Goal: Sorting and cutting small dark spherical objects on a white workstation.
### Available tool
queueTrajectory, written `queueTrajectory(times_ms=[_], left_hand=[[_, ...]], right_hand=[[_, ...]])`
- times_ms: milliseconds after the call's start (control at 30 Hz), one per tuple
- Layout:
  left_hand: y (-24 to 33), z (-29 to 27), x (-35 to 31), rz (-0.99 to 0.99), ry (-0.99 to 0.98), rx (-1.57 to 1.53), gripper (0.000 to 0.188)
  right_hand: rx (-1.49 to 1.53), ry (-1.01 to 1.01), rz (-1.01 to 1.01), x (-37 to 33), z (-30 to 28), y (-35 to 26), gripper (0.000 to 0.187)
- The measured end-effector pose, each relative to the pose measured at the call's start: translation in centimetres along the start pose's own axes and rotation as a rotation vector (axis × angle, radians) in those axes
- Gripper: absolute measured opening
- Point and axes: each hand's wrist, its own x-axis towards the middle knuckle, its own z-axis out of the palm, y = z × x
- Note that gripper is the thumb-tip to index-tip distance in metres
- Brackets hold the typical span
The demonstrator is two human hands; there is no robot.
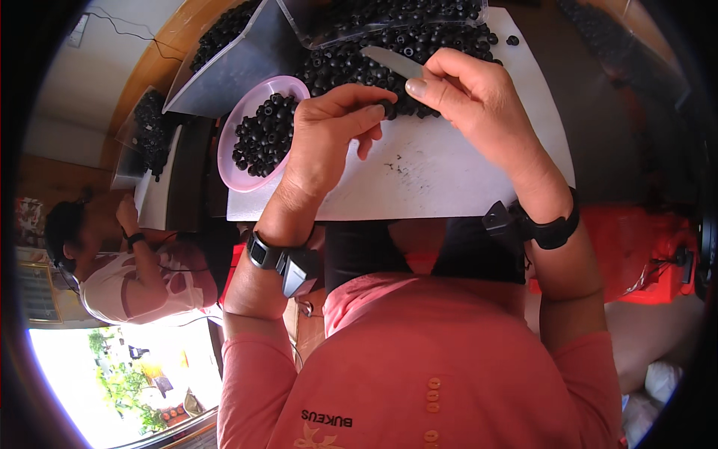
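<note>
My left hand [329,131] pinches a small black ring-shaped piece [389,110] between thumb and fingers, above a white board [434,176]. My right hand [479,101] grips a small knife [395,62] whose blade points left, just above the pinched piece. A heap of the same black pieces [381,56] covers the far part of the board. A pink bowl [232,161] partly filled with black pieces stands just left of my left hand. Both wrists wear black bands.
A clear plastic tray [336,34] and a grey metal tray [239,71] holding more black pieces lie beyond the board. Another person [127,277] sits at the left beside a second board. Something red [636,254] lies at the right.
</note>
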Motion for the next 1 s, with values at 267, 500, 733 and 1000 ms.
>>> queueTrajectory(times_ms=[267,500,733,1000], left_hand=[[-1.0,2.0,0.0,-0.088,-0.084,-0.672,0.023],[-1.4,2.2,0.2,-0.101,-0.069,-0.69,0.021],[-1.3,1.9,-0.1,-0.144,-0.098,-0.711,0.021],[-2.2,1.4,-0.1,-0.086,-0.065,-0.699,0.02]], right_hand=[[-0.02,-0.043,-0.144,-0.2,0.1,-0.4,0.02],[-0.061,-0.041,-0.188,-0.1,0.3,-0.3,0.016],[-0.046,-0.067,-0.156,-0.1,0.5,-0.3,0.017],[0.099,-0.061,-0.026,0.2,0.9,-0.1,0.019]])
